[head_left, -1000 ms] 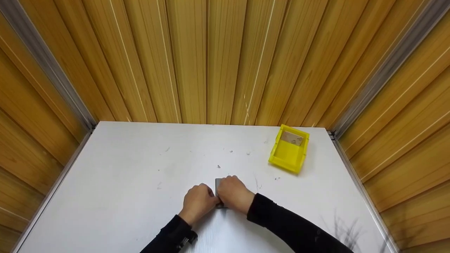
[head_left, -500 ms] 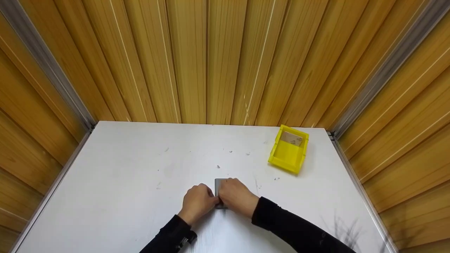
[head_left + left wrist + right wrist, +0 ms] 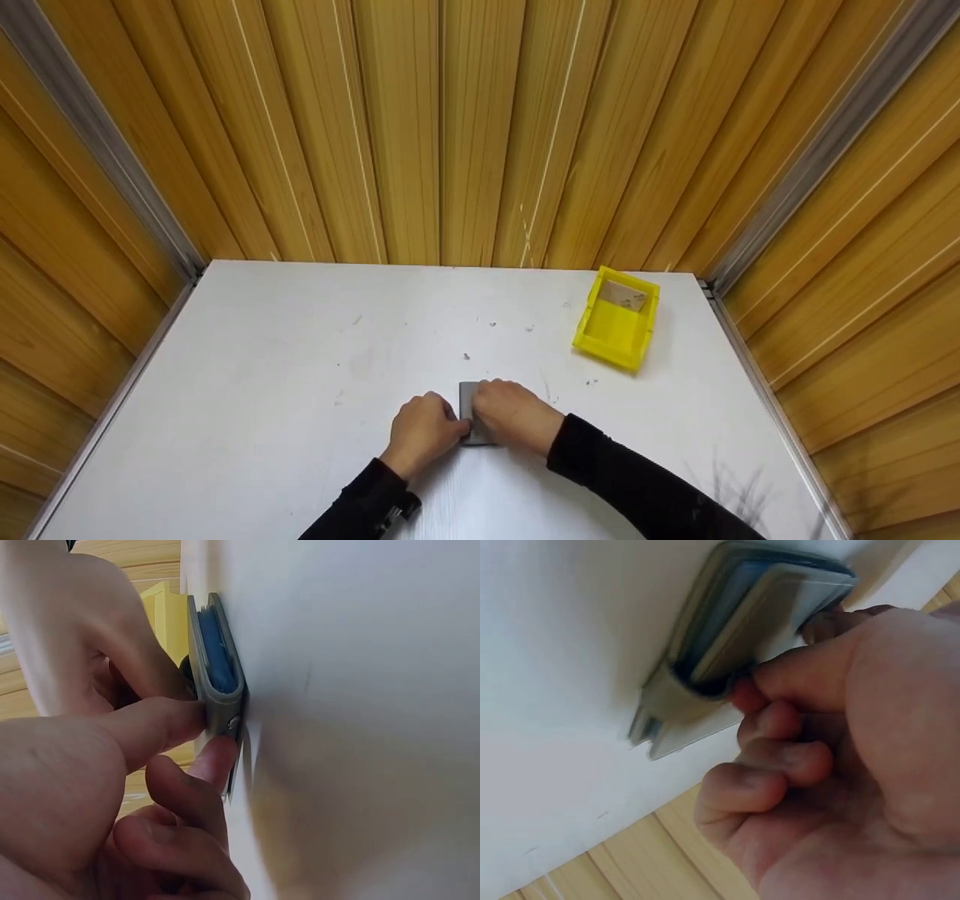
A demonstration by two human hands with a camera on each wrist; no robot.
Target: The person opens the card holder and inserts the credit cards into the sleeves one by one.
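A small grey wallet (image 3: pixel 466 401) lies on the white table in front of me, with blue inner layers showing at its end in the left wrist view. My left hand (image 3: pixel 422 431) pinches its folded spine (image 3: pixel 223 706), thumb over the cover and a finger below. From the right, my right hand (image 3: pixel 517 414) grips the wallet's band (image 3: pixel 690 701) between thumb and curled index finger. Slightly parted, the wallet's cover (image 3: pixel 757 622) shows bluish layers beneath it in the right wrist view. In the head view the right hand hides much of the wallet's right side.
A yellow plastic bin (image 3: pixel 616 334) stands at the back right of the white table (image 3: pixel 262 375), a pale label on its inner end. Wood-patterned panels (image 3: pixel 480 135) wall the table in at the back and both sides.
My right hand has shifted a little to the right across the wallet, uncovering more of its grey cover. The left hand has stayed at the spine.
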